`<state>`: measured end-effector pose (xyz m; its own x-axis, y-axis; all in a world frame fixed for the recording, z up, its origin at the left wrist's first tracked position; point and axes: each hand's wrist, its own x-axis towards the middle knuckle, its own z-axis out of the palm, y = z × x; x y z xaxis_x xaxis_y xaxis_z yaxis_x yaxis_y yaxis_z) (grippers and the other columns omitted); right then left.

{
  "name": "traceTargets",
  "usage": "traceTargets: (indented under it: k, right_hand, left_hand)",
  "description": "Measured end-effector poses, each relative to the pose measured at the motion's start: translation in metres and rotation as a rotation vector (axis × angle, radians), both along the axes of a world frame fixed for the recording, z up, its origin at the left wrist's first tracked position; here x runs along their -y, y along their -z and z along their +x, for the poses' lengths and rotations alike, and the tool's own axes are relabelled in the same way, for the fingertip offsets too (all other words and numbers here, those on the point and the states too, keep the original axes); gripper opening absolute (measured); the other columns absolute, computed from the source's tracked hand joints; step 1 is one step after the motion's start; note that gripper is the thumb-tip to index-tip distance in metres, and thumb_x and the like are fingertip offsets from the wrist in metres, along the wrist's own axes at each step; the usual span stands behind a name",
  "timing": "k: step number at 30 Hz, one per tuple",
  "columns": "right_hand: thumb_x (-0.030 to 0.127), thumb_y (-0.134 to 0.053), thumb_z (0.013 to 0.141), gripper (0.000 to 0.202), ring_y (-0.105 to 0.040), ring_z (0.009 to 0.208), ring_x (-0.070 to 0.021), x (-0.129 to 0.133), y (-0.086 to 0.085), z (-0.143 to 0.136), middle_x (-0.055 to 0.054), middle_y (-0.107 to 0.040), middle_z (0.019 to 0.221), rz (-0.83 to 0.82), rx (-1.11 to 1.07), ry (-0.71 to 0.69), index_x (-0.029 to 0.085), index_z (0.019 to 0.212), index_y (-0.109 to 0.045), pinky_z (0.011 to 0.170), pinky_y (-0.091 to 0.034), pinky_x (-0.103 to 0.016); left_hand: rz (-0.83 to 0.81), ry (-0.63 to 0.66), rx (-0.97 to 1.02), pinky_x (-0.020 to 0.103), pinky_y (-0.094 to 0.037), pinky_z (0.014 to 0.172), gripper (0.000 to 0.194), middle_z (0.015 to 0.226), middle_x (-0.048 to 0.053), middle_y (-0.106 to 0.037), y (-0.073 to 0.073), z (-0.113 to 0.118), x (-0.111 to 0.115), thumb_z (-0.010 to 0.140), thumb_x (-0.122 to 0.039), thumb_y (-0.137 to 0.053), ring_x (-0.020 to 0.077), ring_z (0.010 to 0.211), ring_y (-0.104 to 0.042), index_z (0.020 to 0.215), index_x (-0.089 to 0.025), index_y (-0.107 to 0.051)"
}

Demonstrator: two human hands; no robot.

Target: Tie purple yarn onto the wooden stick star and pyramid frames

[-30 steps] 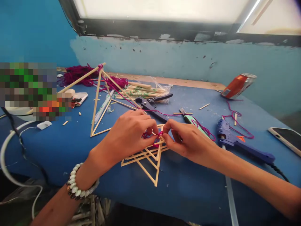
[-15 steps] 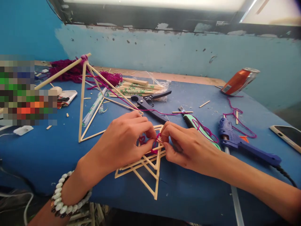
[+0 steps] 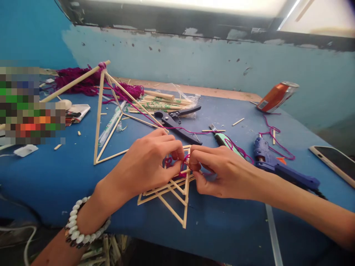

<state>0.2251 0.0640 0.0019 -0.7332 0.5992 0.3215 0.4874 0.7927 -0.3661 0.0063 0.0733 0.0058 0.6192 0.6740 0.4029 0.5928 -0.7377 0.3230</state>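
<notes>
A small frame of thin wooden sticks point(image 3: 172, 217) lies on the blue table under both hands. My left hand point(image 3: 146, 162) is closed, thumb and index finger pinching magenta yarn point(image 3: 168, 161) above the frame. Opposite it, my right hand point(image 3: 219, 170) is closed on the same yarn, its fingertips close to the left ones. The exact strands between the fingertips are too small to follow. Behind the left hand stands a larger stick frame point(image 3: 97, 118), with magenta yarn wrapped round its top corner. A loose strand runs from there across the table to the right.
Pliers-like cutters point(image 3: 177, 125), a green utility knife point(image 3: 226, 142) and a blue glue gun point(image 3: 285, 171) lie beyond the hands. Farther off are a tilted orange can point(image 3: 277, 96), bundled sticks point(image 3: 162, 103) and a yarn pile point(image 3: 74, 81). A phone point(image 3: 337, 160) is at right.
The view has shifted slightly. My right hand's fingers have moved a little at the yarn, while my left hand keeps nearly the same pinch.
</notes>
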Motion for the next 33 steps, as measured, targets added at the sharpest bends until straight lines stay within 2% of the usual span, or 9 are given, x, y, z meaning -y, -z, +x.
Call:
traceTargets:
  k: [9,13,16,20,33]
  right_hand:
    - [0.008,-0.049,0.075,0.013,-0.036,0.056,-0.0087,-0.002,-0.001,0.001,0.004,-0.050,0.071,-0.011,0.015,-0.016,0.020,0.078,-0.049,0.052,-0.027,-0.024]
    - [0.010,-0.051,0.082,0.010,-0.041,0.056,-0.0082,-0.001,-0.006,0.001,0.003,-0.053,0.070,-0.071,-0.004,-0.040,0.019,0.080,-0.052,0.053,-0.030,-0.023]
    - [0.013,-0.053,0.088,0.008,-0.043,0.053,-0.0072,-0.003,-0.009,0.000,0.004,-0.056,0.068,-0.084,-0.038,0.014,0.019,0.085,-0.057,0.054,-0.032,-0.022]
    - [0.011,-0.060,0.084,0.010,-0.043,0.051,-0.0064,-0.009,-0.007,-0.001,0.006,-0.058,0.065,-0.044,-0.056,0.095,0.018,0.089,-0.063,0.056,-0.034,-0.021]
    - [0.009,-0.063,0.082,0.014,-0.051,0.058,-0.0074,-0.024,-0.007,-0.001,0.004,-0.064,0.069,-0.156,-0.076,0.046,0.018,0.088,-0.072,0.060,-0.037,-0.021]
  left_hand:
    - [-0.014,-0.007,0.004,0.032,-0.045,0.079,0.010,0.080,-0.001,-0.067,0.000,0.001,0.001,0.083,-0.012,-0.062,0.0190,0.088,-0.056,0.079,-0.021,-0.060]
    - [-0.021,0.000,0.010,0.033,-0.046,0.079,0.008,0.080,0.000,-0.067,0.001,0.002,0.000,0.084,-0.014,-0.062,0.0195,0.088,-0.056,0.080,-0.022,-0.062]
    - [-0.021,0.028,0.018,0.033,-0.047,0.081,0.007,0.083,0.000,-0.068,0.000,0.001,0.000,0.085,-0.015,-0.061,0.0196,0.088,-0.056,0.084,-0.022,-0.063]
    - [0.006,0.044,0.024,0.034,-0.047,0.084,0.010,0.084,0.000,-0.068,0.000,-0.001,0.001,0.087,-0.013,-0.058,0.0192,0.089,-0.056,0.084,-0.021,-0.064]
    - [0.102,0.034,-0.014,0.032,-0.051,0.080,0.007,0.087,0.000,-0.072,-0.002,-0.002,-0.001,0.087,-0.020,-0.065,0.0189,0.089,-0.063,0.088,-0.022,-0.071]
